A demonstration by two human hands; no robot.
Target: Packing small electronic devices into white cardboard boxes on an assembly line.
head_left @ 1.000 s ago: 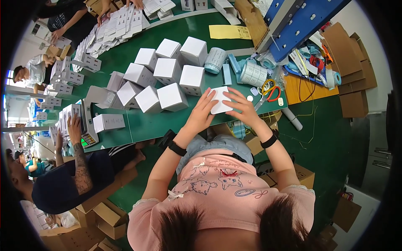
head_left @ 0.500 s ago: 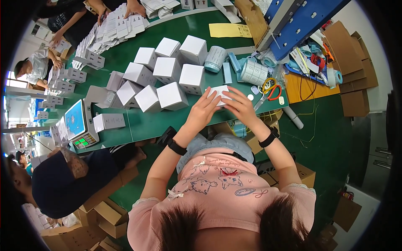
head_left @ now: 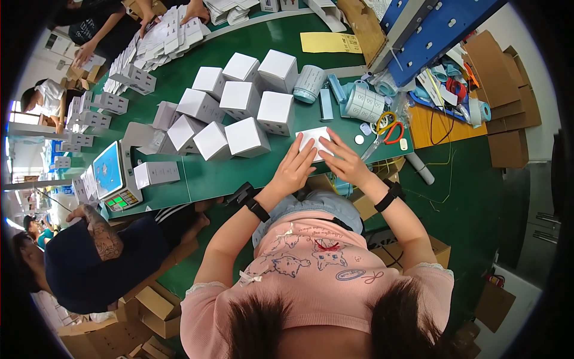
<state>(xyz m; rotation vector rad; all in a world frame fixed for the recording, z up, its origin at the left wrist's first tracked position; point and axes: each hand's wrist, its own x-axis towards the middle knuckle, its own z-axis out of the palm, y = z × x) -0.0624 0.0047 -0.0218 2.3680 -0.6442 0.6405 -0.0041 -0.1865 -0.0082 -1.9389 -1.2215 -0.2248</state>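
Small box (head_left: 315, 135) btwn L hand (head_left: 295, 161) & R hand (head_left: 348, 161), nr edge of bench (head_left: 218, 176).
Box cluster (head_left: 240, 103) far-L of hands; open box (head_left: 139, 136) at cluster's L side, single box (head_left: 156, 173) nr it, then scale (head_left: 109, 170) further L. Carton pile (head_left: 170, 39) far L, past cluster. Label roll (head_left: 309, 84) just R of cluster, 2nd roll (head_left: 362, 103) R of that, narrow box (head_left: 326, 105) btwn; paper sheet (head_left: 330, 42) on far side, behind rolls. Scissors (head_left: 391, 128) R of R hand, w/ disc (head_left: 359, 139) btwn. Wood board (head_left: 429, 130) R of bench, clutter (head_left: 457, 88) on its far part; cardboard (head_left: 505, 90) far R. Co-worker (head_left: 84, 263) nr L, by scale.
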